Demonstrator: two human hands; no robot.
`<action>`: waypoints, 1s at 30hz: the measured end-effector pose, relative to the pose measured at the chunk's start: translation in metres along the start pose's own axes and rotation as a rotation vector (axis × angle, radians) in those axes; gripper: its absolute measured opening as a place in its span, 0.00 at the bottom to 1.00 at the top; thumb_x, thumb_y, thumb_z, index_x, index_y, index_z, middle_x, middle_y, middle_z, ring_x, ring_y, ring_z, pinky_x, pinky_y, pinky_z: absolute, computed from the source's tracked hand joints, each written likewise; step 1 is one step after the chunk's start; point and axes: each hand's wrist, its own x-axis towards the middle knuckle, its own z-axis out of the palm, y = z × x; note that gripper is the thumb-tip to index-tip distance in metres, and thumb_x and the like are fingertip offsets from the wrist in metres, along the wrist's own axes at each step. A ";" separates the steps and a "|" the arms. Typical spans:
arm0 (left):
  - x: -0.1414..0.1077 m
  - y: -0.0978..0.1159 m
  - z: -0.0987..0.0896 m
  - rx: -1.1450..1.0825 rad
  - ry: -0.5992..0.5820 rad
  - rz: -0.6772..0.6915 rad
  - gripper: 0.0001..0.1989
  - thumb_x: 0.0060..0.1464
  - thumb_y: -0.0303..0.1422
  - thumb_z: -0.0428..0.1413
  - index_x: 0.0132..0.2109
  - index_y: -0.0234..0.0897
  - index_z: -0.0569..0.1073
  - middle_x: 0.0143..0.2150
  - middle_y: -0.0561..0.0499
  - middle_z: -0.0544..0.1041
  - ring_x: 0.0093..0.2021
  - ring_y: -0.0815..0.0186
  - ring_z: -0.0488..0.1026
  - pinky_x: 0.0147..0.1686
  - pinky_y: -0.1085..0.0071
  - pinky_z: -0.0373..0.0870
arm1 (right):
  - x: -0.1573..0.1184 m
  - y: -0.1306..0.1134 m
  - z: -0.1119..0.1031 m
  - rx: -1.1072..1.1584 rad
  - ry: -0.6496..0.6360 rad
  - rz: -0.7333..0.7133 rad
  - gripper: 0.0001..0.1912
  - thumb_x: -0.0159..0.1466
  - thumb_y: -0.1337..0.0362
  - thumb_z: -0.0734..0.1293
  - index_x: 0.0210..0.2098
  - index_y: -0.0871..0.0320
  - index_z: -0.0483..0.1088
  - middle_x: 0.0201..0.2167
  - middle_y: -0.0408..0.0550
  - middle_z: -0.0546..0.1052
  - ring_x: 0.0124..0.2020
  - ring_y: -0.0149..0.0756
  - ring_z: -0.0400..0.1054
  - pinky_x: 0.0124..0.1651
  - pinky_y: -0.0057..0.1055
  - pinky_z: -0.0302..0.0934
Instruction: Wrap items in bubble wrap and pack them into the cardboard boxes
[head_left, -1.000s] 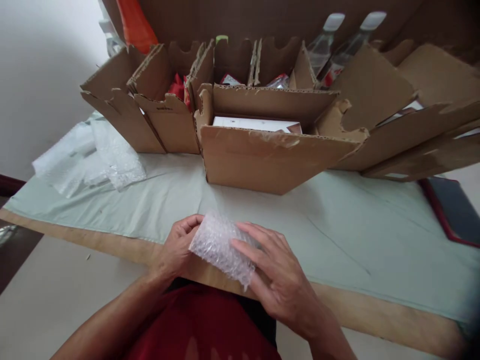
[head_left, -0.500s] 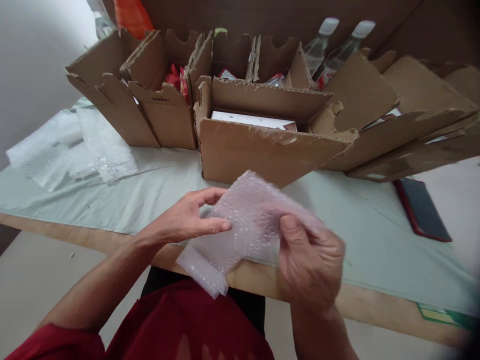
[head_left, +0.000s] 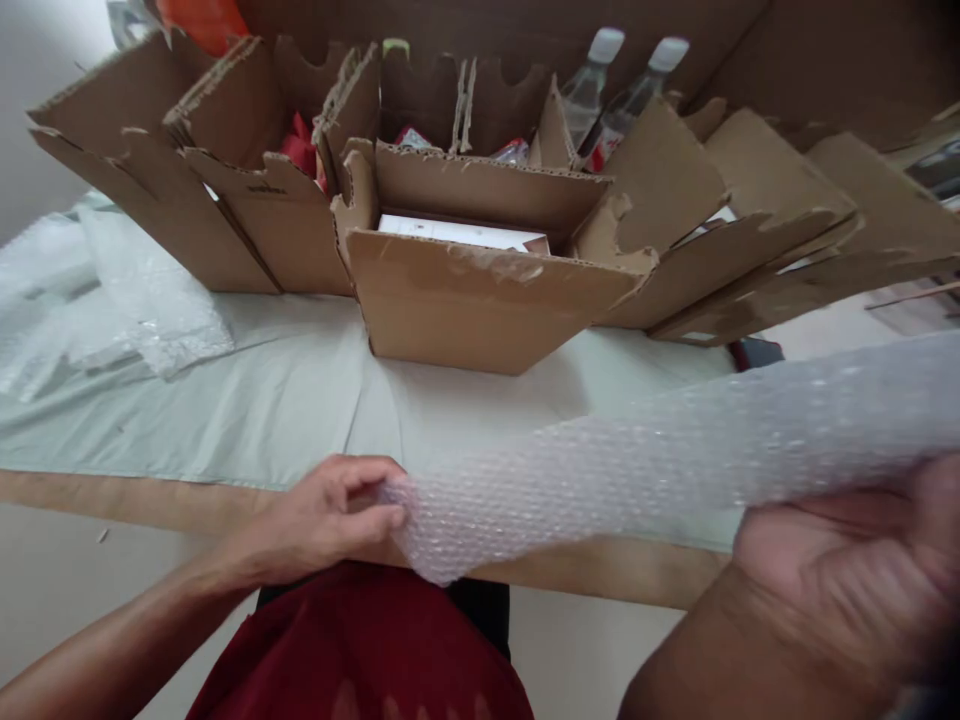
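Observation:
A long strip of bubble wrap (head_left: 600,480) is stretched out between my hands, above the table's front edge. My left hand (head_left: 352,515) pinches its narrow left end between thumb and fingers. At the far right, close to the camera, my right hand (head_left: 862,570) grips the strip's lower edge; its fingers are partly blurred and cut off by the frame. Behind the strip stands an open cardboard box (head_left: 465,315) with a flat white box (head_left: 457,233) inside it.
More cardboard bins (head_left: 247,225) stand in a row behind, some with red packets. Two clear bottles (head_left: 585,95) with white caps rise at the back. Loose bubble wrap (head_left: 142,300) lies on the left of the cloth (head_left: 292,390). A dark flat object (head_left: 756,353) shows partly at right.
The bubble wrap has gone from bunched to stretched out. My right hand has moved far right and nearer the camera. My left hand has moved down and left and closed on the wrap. The view has shifted.

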 end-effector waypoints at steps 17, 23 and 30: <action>0.039 -0.031 -0.036 1.210 0.654 0.519 0.26 0.64 0.42 0.55 0.67 0.44 0.67 0.70 0.37 0.66 0.69 0.41 0.64 0.65 0.44 0.62 | -0.066 0.057 0.002 -0.753 -0.154 -0.220 0.21 0.70 0.57 0.64 0.59 0.59 0.71 0.53 0.61 0.78 0.53 0.55 0.72 0.56 0.55 0.64; 0.046 -0.046 0.005 1.332 0.319 0.418 0.28 0.69 0.45 0.48 0.72 0.43 0.61 0.74 0.39 0.62 0.75 0.42 0.53 0.71 0.34 0.37 | -0.070 0.020 0.119 -0.572 -0.811 -0.394 0.30 0.71 0.65 0.63 0.71 0.62 0.57 0.70 0.60 0.64 0.71 0.52 0.57 0.66 0.50 0.60; 0.029 -0.068 -0.032 1.375 0.373 0.280 0.26 0.70 0.43 0.47 0.72 0.51 0.60 0.76 0.45 0.58 0.77 0.41 0.47 0.71 0.35 0.39 | -0.077 0.079 0.067 -0.810 -0.760 -0.303 0.31 0.75 0.51 0.57 0.73 0.59 0.55 0.73 0.58 0.61 0.74 0.53 0.52 0.71 0.56 0.51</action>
